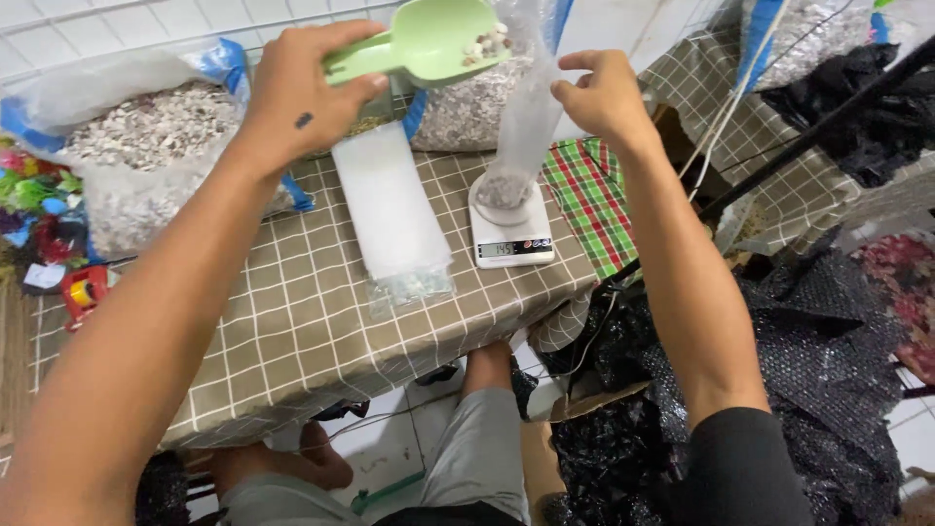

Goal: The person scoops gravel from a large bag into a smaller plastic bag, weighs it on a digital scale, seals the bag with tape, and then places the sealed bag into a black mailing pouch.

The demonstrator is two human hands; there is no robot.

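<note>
The tall clear plastic bag [526,117] stands on the small white kitchen scale [511,229], its mouth pinched by my right hand [602,97]. At nine o'clock, my left hand [297,93] clasps the pale green plastic scoop [429,44] of pebbles. Tipping off-centre could spill them over the checked tablecloth [292,321].

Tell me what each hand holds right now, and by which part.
Left hand grips the light green plastic scoop by its handle. Right hand pinches the tall clear plastic bag at its upper edge, above the white scale.
</note>
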